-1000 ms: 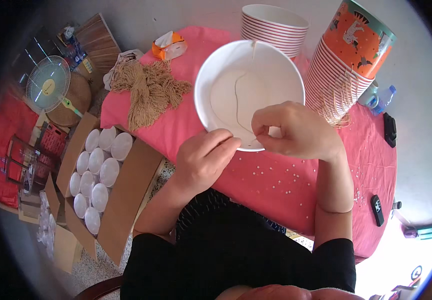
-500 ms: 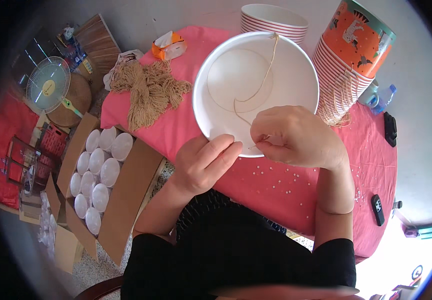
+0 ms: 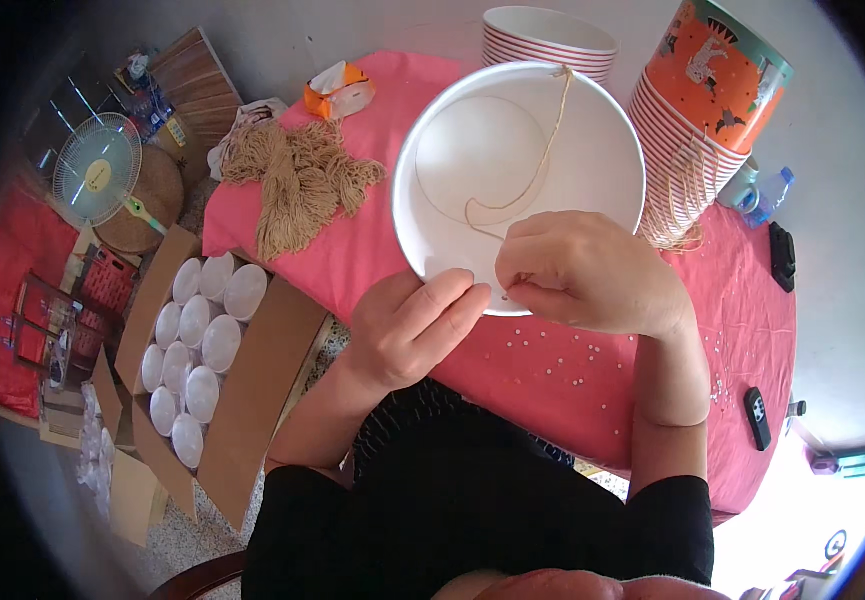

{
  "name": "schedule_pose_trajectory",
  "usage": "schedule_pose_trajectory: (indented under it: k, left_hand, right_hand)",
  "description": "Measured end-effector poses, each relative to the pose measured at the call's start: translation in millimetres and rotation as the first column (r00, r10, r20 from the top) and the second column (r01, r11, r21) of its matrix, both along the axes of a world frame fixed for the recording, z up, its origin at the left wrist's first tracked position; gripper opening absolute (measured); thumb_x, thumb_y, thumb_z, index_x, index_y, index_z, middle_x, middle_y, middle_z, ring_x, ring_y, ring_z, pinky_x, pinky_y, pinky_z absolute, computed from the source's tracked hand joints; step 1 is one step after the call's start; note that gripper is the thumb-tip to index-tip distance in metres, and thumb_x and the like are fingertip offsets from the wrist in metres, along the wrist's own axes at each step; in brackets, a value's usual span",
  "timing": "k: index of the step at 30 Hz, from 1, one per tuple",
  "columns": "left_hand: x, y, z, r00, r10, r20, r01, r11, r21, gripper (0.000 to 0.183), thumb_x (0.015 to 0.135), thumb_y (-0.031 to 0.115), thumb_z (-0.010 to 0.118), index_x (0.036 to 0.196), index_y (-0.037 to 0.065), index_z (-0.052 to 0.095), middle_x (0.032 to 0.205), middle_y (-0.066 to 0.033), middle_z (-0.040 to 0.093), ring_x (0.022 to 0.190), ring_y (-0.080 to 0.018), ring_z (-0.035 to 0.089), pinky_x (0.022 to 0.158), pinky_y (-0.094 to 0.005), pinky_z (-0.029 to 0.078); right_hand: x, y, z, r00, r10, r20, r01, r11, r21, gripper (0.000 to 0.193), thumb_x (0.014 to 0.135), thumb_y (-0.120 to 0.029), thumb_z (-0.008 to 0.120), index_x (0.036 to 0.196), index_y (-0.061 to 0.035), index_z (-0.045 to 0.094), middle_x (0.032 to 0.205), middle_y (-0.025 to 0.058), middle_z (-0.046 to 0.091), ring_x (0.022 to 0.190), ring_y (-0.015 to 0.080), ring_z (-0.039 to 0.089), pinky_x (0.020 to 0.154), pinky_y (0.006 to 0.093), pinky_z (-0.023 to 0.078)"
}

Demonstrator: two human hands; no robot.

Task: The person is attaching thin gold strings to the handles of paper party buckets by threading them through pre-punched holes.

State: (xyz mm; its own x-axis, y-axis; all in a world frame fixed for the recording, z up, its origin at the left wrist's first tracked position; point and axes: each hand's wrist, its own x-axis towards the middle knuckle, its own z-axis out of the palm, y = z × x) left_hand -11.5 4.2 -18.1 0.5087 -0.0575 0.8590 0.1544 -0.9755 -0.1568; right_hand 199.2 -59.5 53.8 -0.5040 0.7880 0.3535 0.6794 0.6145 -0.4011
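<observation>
Open brown cardboard box (image 3: 253, 370) on floor, far left: holds rows of white cups (image 3: 198, 345), upright. Pink-clothed table (image 3: 753, 330): heap of tan twine (image 3: 298, 185) at left end. Left hand (image 3: 408, 330): fingers together, clamped on near rim of large white paper bucket (image 3: 523, 150), centre of table. Bucket interior: thin tan string (image 3: 538, 170) w/ far end knotted at rim. Right hand (image 3: 588, 270): fingertips pinched on string's near end. Stack of orange printed buckets (image 3: 698, 110) at right.

Pink-clothed table (image 3: 553, 370); twine bundle (image 3: 298, 185), stacked paper buckets (image 3: 698, 120), black remote (image 3: 758, 418) lying on it.
</observation>
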Motion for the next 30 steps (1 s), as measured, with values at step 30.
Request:
schedule_pose_trajectory:
  k: [30]
  left_hand:
    - [25,25,-17,0.995,-0.096,-0.013,0.096,0.993,0.062,0.024,0.069,0.007,0.069,0.094,0.007,0.068,0.091,-0.0027,0.055,0.072,-0.0173,0.061,0.057,-0.0290,0.051]
  right_hand:
    - [20,33,-12,0.985,0.035,-0.168,-0.103,0.903,-0.418,0.010,0.087,-0.006,0.060,0.091,0.0005,0.066,0.080,0.0069,0.066,0.075,0.0132,0.060,0.071,0.0271,0.047]
